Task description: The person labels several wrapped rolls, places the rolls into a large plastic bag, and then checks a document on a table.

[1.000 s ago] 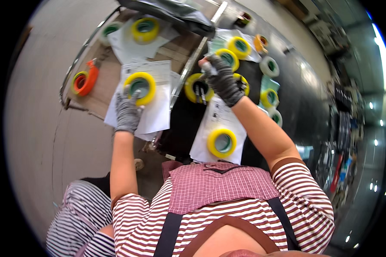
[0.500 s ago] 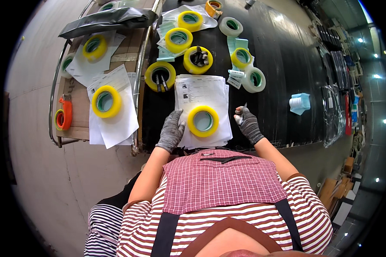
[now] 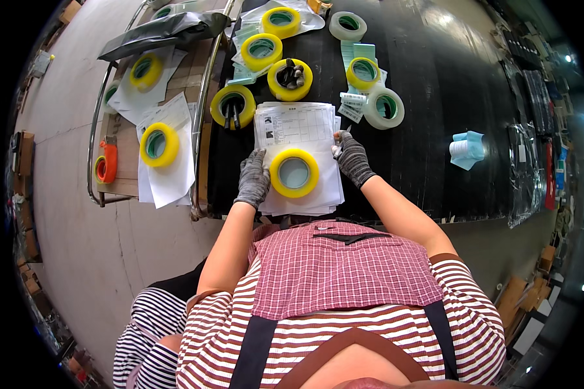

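Observation:
A stack of printed paper sheets [image 3: 292, 133] lies on the black table in front of me, with a yellow-rimmed roll of tape [image 3: 306, 189] resting on it. My left hand [image 3: 254, 178], in a grey knit glove, lies along the stack's left edge beside the tape roll, fingers stretched out and holding nothing. At the stack's right edge, my gloved right hand [image 3: 355, 159] is closed round a slim pen [image 3: 349, 129]. Only the pen's tip and a little of its body show between the fingers.
Beyond the stack stand several tape rolls; one holds black markers [image 3: 232, 115], another dark small items [image 3: 290, 74]. Barcode labels [image 3: 352, 107] lie by a clear roll [image 3: 384, 108]. A pale blue bundle [image 3: 466, 150] sits right. At left, a metal-railed cart [image 3: 196, 162] carries papers and tape.
My right hand has moved left with the pen, from beside the paper stack to its right edge. My left hand stays at the left edge. The whole view has shifted slightly.

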A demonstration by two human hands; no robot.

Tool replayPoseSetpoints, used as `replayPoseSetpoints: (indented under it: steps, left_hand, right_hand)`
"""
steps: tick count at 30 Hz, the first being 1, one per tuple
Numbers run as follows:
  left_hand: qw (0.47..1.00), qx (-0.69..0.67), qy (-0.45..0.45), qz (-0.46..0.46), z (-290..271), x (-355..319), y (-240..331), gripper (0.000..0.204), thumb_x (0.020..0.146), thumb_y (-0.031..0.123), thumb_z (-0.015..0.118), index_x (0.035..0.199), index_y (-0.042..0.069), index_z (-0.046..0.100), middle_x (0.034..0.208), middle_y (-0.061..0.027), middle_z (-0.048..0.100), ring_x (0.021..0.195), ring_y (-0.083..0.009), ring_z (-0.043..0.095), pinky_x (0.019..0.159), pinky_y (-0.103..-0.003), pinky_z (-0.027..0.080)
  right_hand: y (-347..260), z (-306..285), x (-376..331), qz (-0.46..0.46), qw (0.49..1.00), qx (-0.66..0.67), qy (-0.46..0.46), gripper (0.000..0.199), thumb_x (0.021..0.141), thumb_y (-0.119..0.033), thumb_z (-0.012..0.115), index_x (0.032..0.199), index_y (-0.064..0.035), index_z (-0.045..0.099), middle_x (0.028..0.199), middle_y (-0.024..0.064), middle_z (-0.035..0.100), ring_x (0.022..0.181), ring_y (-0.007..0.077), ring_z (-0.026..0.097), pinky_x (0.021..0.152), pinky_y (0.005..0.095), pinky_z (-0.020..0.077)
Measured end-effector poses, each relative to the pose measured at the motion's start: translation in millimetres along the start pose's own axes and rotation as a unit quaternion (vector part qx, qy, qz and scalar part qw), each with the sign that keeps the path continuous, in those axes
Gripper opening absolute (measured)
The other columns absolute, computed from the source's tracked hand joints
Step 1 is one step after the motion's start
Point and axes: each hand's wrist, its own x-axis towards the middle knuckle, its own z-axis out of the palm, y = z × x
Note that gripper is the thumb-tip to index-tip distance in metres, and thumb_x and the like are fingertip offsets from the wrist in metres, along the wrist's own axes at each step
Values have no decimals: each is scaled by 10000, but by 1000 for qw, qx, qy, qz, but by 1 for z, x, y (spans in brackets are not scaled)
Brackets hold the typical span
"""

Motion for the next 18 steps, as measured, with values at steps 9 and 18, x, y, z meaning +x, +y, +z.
replayPoseSetpoints:
  steps: [9, 18]
  left_hand:
    - [1000, 0, 16, -10, 7, 0, -1, 444, 822, 49, 522, 1261, 116, 513, 1326, -118, 475, 1190, -316, 437, 1038, -369, 340]
    - [1000, 12, 13, -13, 8, 1, -1, 360, 857, 79, 514, 1209, 124, 569, 1317, -128, 486, 1198, -307, 439, 1037, -369, 340]
  right_hand:
    - [-3, -4, 12, 10, 995, 91, 26, 273, 801, -107, 659, 1029, -54, 520, 798, 89, 618, 724, 199, 607, 701, 322, 490]
    - [17, 12, 26, -43, 991, 96, 78, 240, 792, -100, 664, 981, -50, 526, 782, 82, 617, 712, 192, 605, 705, 321, 489]
